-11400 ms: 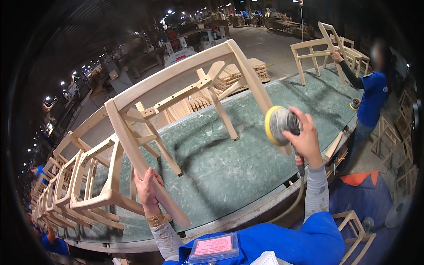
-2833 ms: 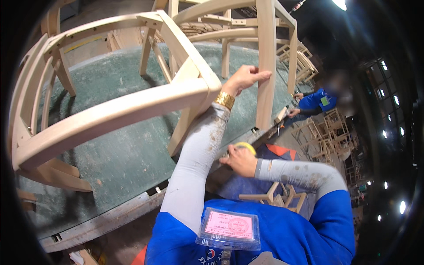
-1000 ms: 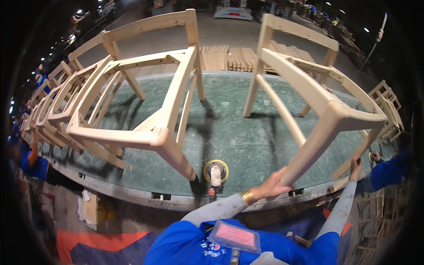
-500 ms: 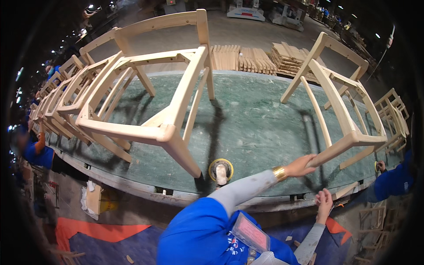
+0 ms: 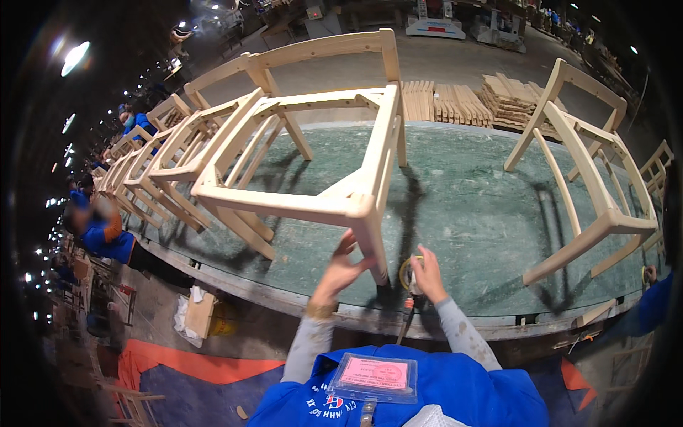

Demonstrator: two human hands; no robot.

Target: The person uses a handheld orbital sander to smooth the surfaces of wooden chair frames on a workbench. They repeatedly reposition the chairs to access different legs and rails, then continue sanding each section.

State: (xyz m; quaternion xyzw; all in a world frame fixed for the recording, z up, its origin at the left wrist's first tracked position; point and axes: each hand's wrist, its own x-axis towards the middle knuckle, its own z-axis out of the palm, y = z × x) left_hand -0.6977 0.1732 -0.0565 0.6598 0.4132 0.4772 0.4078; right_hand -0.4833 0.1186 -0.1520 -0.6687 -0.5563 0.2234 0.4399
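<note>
A bare wooden chair frame (image 5: 284, 204) stands upright on a green-topped workbench (image 5: 462, 213). My left hand (image 5: 343, 270) is at its near right leg (image 5: 373, 245), fingers spread and thumb toward the wood; whether it touches is unclear. Beside that leg a round sander with a yellow rim (image 5: 406, 273) lies on the bench, a hose trailing toward me. My right hand (image 5: 429, 276) is at the sander's right side, partly covering it, with fingers extended and not wrapped round it. Another chair frame (image 5: 605, 222) stands to the right, apart from both hands.
More chair frames (image 5: 167, 174) line the bench to the left. Stacked wooden parts (image 5: 462, 104) lie beyond the far edge. Co-workers in blue are at the left (image 5: 107, 238) and right (image 5: 651, 306). A wood offcut (image 5: 595, 313) rests on the near edge.
My left hand has left the right chair's leg and moved left to the nearer chair's leg. My right hand has come up over the bench beside the sander. The view has shifted left.
</note>
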